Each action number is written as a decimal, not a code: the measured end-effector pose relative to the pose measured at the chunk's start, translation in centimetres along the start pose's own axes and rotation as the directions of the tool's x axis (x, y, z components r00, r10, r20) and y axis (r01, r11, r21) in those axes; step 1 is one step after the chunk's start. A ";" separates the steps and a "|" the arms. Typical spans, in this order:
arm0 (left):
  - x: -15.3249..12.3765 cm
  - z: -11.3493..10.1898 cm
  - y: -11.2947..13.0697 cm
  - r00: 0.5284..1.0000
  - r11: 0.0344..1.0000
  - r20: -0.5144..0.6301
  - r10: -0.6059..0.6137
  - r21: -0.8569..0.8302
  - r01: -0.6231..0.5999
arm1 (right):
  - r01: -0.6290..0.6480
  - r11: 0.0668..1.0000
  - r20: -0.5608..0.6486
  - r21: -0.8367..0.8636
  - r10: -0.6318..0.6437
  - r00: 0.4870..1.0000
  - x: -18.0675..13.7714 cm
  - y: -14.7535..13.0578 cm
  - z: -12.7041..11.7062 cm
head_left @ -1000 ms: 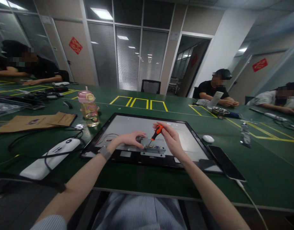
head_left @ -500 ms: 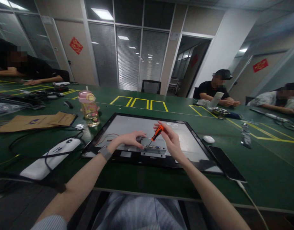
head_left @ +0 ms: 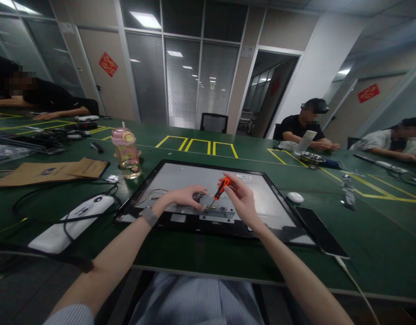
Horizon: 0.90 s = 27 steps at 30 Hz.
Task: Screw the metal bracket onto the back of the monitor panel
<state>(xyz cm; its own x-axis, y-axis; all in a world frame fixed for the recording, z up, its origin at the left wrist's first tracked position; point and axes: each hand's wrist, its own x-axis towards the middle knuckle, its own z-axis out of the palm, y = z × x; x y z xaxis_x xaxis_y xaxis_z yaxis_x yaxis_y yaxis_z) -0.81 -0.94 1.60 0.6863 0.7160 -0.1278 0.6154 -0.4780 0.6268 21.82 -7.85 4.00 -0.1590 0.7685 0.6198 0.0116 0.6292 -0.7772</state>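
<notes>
My right hand (head_left: 242, 198) pinches the orange-and-black handle of a screwdriver (head_left: 222, 188), which tilts with its thin shaft pointing down and left. The tip meets the left part of a metal bracket (head_left: 217, 214) that carries connector ports; the exact contact point is too small to see. My left hand (head_left: 186, 197) curves its thumb and fingers around the bracket's left end, with something dark between them. Under both hands lies a large flat display panel (head_left: 180, 176), its grey back up inside a black frame. Thin wires lie on the panel's left side.
Left of the panel are a pink-lidded bottle (head_left: 125, 153), a white power bank (head_left: 74, 224) with black cables, and a brown paper bag (head_left: 48, 173). At right lie a white mouse-like case (head_left: 295, 197) and a phone (head_left: 321, 231) on a cable. Several people sit across the green table (head_left: 380, 243).
The fingers of my right hand have shifted slightly around the screwdriver handle. My left hand, the bracket and the panel stay where they were.
</notes>
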 end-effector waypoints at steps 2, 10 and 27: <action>0.0 0.0 0.1 1.000 1.000 -0.003 0.000 -0.002 0.000 | 0.026 0.999 -0.060 -0.020 -0.027 0.998 0.1 0.3 0.0; 0.4 0.2 -0.7 0.999 0.999 -0.013 0.037 0.000 -0.037 | -0.156 0.950 0.094 0.271 0.135 0.986 0.6 -0.2 -0.5; 0.0 -0.1 0.0 1.000 1.000 0.008 -0.026 0.000 0.026 | -0.009 0.995 -0.002 0.100 0.009 1.000 0.7 0.9 -0.8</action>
<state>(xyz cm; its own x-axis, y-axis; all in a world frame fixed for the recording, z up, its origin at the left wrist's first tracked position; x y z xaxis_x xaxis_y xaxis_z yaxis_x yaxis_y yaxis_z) -0.87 -0.91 1.62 0.6729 0.7243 -0.1501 0.6333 -0.4593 0.6229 22.51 -6.70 3.80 -0.1569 0.7745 0.6128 -0.0860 0.6074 -0.7898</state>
